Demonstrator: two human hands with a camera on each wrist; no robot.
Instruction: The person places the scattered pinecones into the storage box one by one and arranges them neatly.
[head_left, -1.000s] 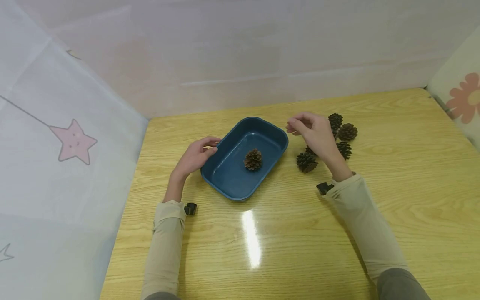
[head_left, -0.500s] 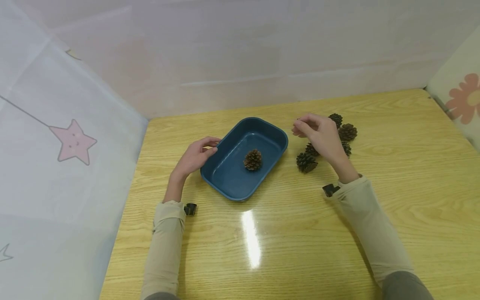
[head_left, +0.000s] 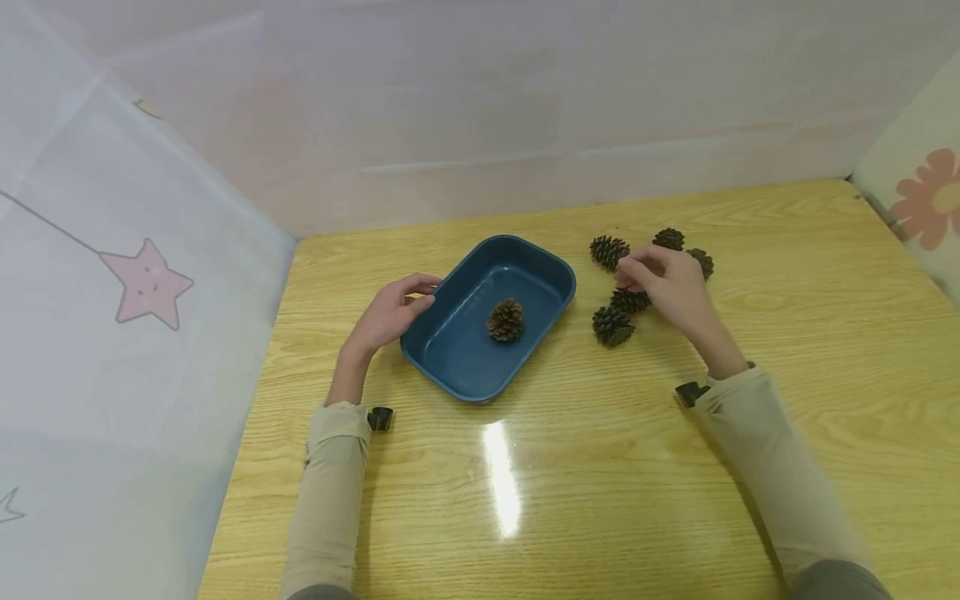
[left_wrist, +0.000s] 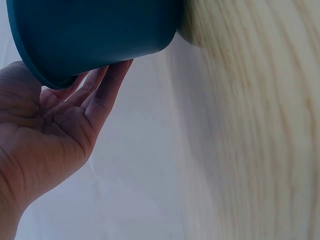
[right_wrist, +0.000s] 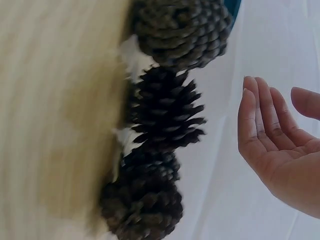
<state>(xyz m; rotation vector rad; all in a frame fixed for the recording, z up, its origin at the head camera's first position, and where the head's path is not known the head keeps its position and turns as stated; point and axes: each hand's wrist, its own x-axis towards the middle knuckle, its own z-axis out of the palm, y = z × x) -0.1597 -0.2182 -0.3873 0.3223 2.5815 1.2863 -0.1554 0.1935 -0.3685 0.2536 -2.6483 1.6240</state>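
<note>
- The left hand is touching the blue basin at its rim; whether it is clamping, I cannot tell;
- the right hand is hovering over pine cones, thumb and fingers apart;
- one brown cone is lying inside the basin; the others are resting near it on the table.

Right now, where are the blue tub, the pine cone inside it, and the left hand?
Blue tub (head_left: 463, 337): head view, on its bare floor.
Pine cone (head_left: 506, 320): head view, on its scaly middle.
Left hand (head_left: 388, 313): head view, on its back.
</note>
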